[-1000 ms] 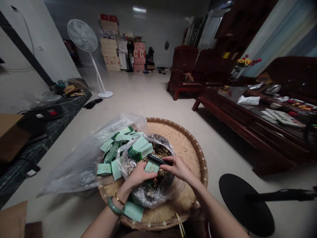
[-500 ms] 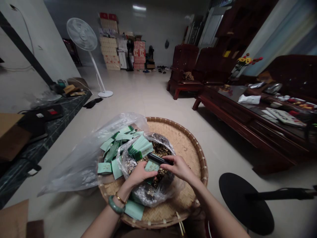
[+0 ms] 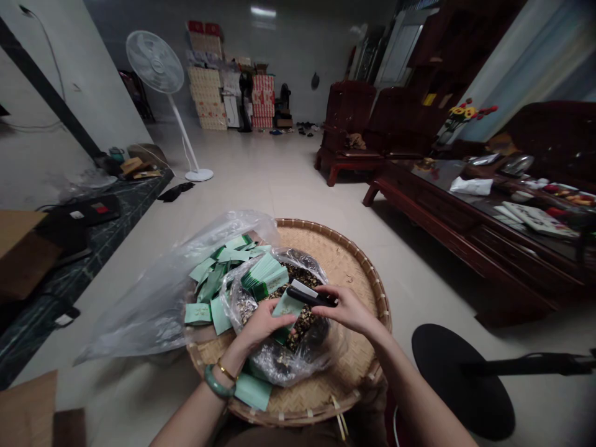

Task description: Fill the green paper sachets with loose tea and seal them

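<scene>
My left hand (image 3: 261, 326) pinches a small green packet (image 3: 287, 307) over a clear plastic bag of dried loose tea (image 3: 298, 329). My right hand (image 3: 347, 309) grips a dark scoop-like tool (image 3: 310, 296) held level just above the packet's top. The bag rests in a round woven bamboo tray (image 3: 358, 273). A bundle of green packets (image 3: 263, 279) lies inside the bag, and more green packets (image 3: 209, 292) are scattered on the tray's left side. A green bangle and a thin gold bracelet circle my left wrist.
A large clear plastic bag (image 3: 153, 304) spills off the tray to the left. A dark marble ledge (image 3: 93, 248) runs along the left, a dark wooden table (image 3: 488, 236) on the right. A black round stand base (image 3: 460, 385) sits at lower right. A white standing fan (image 3: 161, 68) is farther off.
The dark tool in my right hand has shifted slightly right and up, and the packet in my left hand has tilted up with it.
</scene>
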A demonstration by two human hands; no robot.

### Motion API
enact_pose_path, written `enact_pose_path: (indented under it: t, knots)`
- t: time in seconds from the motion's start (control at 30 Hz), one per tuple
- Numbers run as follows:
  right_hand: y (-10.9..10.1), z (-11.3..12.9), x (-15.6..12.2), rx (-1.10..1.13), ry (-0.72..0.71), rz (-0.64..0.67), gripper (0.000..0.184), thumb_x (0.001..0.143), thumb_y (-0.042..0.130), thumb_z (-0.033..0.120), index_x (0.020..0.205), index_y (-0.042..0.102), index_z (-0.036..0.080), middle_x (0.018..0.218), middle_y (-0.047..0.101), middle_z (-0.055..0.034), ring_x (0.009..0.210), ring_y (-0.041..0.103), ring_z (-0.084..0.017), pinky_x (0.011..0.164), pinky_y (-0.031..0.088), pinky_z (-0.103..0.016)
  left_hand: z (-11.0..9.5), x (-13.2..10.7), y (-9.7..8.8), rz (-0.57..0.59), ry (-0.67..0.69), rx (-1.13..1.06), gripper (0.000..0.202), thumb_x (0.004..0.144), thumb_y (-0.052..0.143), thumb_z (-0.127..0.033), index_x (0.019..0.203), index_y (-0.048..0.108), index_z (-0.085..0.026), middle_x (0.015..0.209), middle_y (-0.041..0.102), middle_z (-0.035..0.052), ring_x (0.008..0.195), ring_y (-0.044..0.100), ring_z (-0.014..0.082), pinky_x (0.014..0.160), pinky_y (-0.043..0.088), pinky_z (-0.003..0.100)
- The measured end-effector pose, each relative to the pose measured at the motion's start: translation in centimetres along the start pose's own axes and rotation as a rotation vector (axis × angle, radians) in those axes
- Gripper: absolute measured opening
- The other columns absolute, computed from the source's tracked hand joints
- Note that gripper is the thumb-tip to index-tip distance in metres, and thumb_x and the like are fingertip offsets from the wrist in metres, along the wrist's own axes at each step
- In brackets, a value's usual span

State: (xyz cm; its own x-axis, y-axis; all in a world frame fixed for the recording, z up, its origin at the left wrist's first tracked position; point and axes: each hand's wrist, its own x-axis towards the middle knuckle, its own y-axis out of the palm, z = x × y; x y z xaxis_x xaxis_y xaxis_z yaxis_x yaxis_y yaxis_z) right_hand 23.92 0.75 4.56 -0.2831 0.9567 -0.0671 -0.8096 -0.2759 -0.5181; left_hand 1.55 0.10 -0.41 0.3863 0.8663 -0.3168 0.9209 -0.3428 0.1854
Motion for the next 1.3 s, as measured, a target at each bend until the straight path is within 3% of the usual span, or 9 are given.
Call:
enact_pose_path:
  t: [0.1, 0.3, 0.43, 0.6, 0.77, 0.9, 1.0, 1.2, 1.3]
  knots:
    - [0.5, -0.1, 0.1, 0.114, 0.025, -0.069, 0.04, 0.069, 0.073, 0.043, 0.1, 0.068, 0.018, 0.099, 0.071, -0.007, 0.093, 0.063, -0.025, 0.082, 0.048, -0.037, 0.1, 0.1, 0.2, -0.04, -0.008, -0.104, 0.05, 0.061, 0.077, -0.049, 0.091, 0.063, -0.011, 0.074, 0.07, 0.0046, 0.057, 0.064, 0.0178, 0.053, 0.049, 0.027]
    - [2.9, -0.3, 0.2, 0.403, 0.001, -0.2, 0.045, 0.066, 0.074, 0.035, 0.105, 0.058, 0.019, 0.093, 0.065, -0.0034, 0.088, 0.061, -0.02, 0.078, 0.048, -0.033, 0.8, 0.3, 1.0, -0.147, 0.155, -0.022, 0.043, 0.062, 0.078, -0.044, 0.086, 0.07, -0.009, 0.077, 0.069, 0.0038, 0.069, 0.059, 0.0154, 0.065, 0.046, 0.024]
    - [4.2, 0.1, 0.3, 0.5, -0.018, -0.164, 0.049, 0.059, 0.074, 0.023, 0.103, 0.053, 0.021, 0.082, 0.063, 0.0011, 0.079, 0.06, -0.018, 0.071, 0.046, -0.028, 1.0, 0.1, 1.7, -0.111, 0.146, 0.004, 0.043, 0.064, 0.075, -0.047, 0.084, 0.071, -0.009, 0.069, 0.065, 0.0013, 0.062, 0.054, 0.0132, 0.06, 0.041, 0.022]
    - [4.2, 0.4, 0.2, 0.568, 0.074, -0.187, 0.044, 0.056, 0.074, 0.022, 0.094, 0.051, 0.02, 0.075, 0.059, 0.0032, 0.071, 0.057, -0.016, 0.065, 0.044, -0.027, 0.4, 0.0, 1.7, -0.068, 0.162, 0.01, 0.04, 0.066, 0.073, -0.048, 0.074, 0.072, -0.009, 0.066, 0.065, 0.0021, 0.06, 0.052, 0.013, 0.058, 0.039, 0.022]
    - [3.6, 0.3, 0.0, 0.523, 0.105, -0.177, 0.044, 0.056, 0.077, 0.024, 0.093, 0.054, 0.02, 0.072, 0.056, 0.0036, 0.07, 0.058, -0.016, 0.065, 0.046, -0.027, 0.7, -0.2, 1.9, -0.123, 0.122, -0.135, 0.04, 0.068, 0.072, -0.05, 0.067, 0.071, -0.009, 0.061, 0.065, 0.0027, 0.057, 0.053, 0.013, 0.057, 0.041, 0.023]
    - [3.6, 0.1, 0.0, 0.473, 0.115, -0.155, 0.044, 0.057, 0.077, 0.026, 0.094, 0.055, 0.019, 0.071, 0.058, 0.0027, 0.071, 0.059, -0.017, 0.067, 0.048, -0.029, 1.1, -0.8, 2.7, -0.041, 0.031, -0.201, 0.042, 0.061, 0.079, -0.046, 0.081, 0.072, -0.01, 0.067, 0.069, 0.0042, 0.062, 0.06, 0.0152, 0.06, 0.045, 0.024]
    - [3.7, -0.2, 0.1, 0.436, 0.124, -0.133, 0.045, 0.058, 0.078, 0.028, 0.095, 0.056, 0.019, 0.072, 0.061, 0.0017, 0.073, 0.061, -0.019, 0.07, 0.051, -0.032, 1.1, -1.1, 3.0, -0.005, -0.045, -0.157, 0.047, 0.053, 0.084, -0.044, 0.081, 0.071, -0.009, 0.068, 0.071, 0.0067, 0.059, 0.062, 0.0158, 0.057, 0.045, 0.024]
    - [1.5, -1.1, -0.5, 0.2, -0.001, -0.17, 0.066, 0.061, 0.079, 0.043, 0.117, 0.057, 0.016, 0.109, 0.067, -0.0105, 0.105, 0.06, -0.029, 0.088, 0.049, -0.041, 1.1, -1.0, 2.6, -0.074, -0.056, -0.19, 0.046, 0.051, 0.085, -0.044, 0.077, 0.07, -0.009, 0.067, 0.071, 0.0064, 0.058, 0.063, 0.0166, 0.057, 0.047, 0.025]
    - [-0.1, -1.2, -1.3, 0.019, -0.048, -0.071, 0.064, 0.068, 0.074, 0.049, 0.121, 0.059, 0.017, 0.118, 0.066, -0.012, 0.11, 0.058, -0.032, 0.092, 0.047, -0.045, 1.0, -1.0, 2.3, -0.083, -0.04, -0.186, 0.046, 0.052, 0.084, -0.043, 0.079, 0.07, -0.009, 0.068, 0.071, 0.0059, 0.06, 0.063, 0.0174, 0.058, 0.048, 0.026]
